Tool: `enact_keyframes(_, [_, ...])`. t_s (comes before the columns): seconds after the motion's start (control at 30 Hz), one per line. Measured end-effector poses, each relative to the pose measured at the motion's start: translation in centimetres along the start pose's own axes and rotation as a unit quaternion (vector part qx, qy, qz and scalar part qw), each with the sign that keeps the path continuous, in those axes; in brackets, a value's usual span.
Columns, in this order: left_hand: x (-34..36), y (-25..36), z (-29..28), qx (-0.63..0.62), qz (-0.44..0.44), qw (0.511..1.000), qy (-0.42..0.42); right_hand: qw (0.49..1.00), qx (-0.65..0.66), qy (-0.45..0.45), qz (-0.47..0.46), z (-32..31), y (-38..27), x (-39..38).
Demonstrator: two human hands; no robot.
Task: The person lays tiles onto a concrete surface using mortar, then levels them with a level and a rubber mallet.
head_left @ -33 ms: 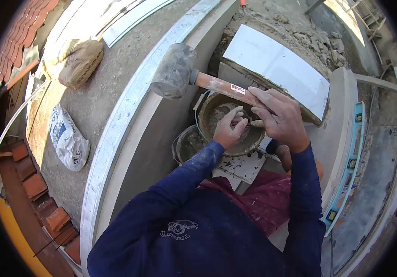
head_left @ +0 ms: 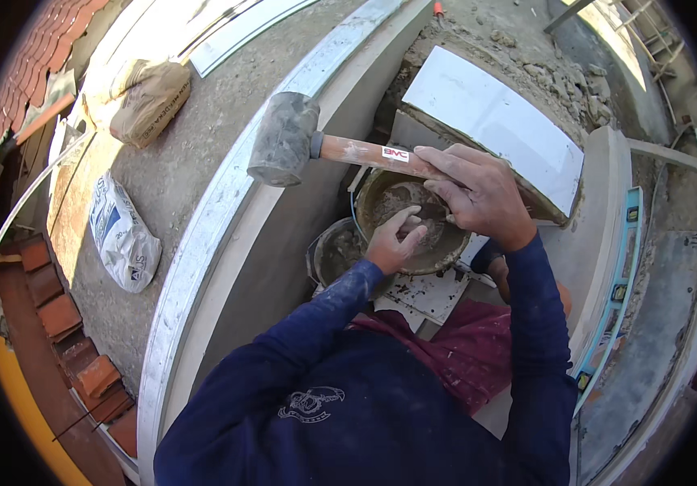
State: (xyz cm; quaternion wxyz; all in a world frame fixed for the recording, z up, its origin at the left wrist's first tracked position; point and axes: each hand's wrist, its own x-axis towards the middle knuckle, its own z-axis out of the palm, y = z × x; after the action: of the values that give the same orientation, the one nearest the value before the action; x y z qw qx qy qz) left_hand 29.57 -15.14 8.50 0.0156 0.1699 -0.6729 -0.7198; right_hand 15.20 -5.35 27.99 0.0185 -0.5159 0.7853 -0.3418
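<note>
My right hand [head_left: 484,193] is closed round the end of the wooden handle of a rubber mallet [head_left: 285,139]. The mallet lies nearly level, its dark grey head to the left, over the edge of a low wall. My left hand [head_left: 393,241] is open below the handle, its fingers bent and apart, with nothing seen in it. Under both hands stands a round bucket [head_left: 446,257] with grey, wet-looking mortar inside. A second bucket [head_left: 339,251], also with grey mix, sits beside it, partly hidden by my left hand and sleeve.
A tile-topped block [head_left: 494,121] stands beyond the bucket. To my left runs a low wall with a pale top edge [head_left: 203,243]. A light blue spirit level [head_left: 620,283] leans at the right. Past the wall lie a white sack [head_left: 126,239], a brown sack [head_left: 150,105] and several roof tiles [head_left: 59,320].
The mallet has shifted left with my right hand. My left hand has drawn a little left, away from my right, and its fingers have spread. The whole view has moved slightly.
</note>
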Motion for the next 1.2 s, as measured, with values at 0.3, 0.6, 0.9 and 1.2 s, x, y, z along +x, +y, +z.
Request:
enact_keyframes(0.3, [-22.9,-9.6,-16.0,0.124,-0.219,0.951,0.179,0.957,-0.025,-0.189,-0.219,13.1,-2.7,13.4])
enact_keyframes(0.6, [-25.3,-16.6,-17.3,0.139,-0.324,0.928,0.117,0.974,-0.131,0.036,-0.180,18.5,-3.6,10.5])
enact_keyframes(0.9, [-20.8,-14.1,-19.0,0.157,-0.297,0.937,0.093,0.945,-0.261,-0.070,0.184,13.6,7.6,-2.8])
enact_keyframes(1.2, [-7.6,-12.5,-14.3,0.003,-0.271,0.959,0.087,0.843,-0.364,-0.265,0.296,16.0,14.5,-13.7])
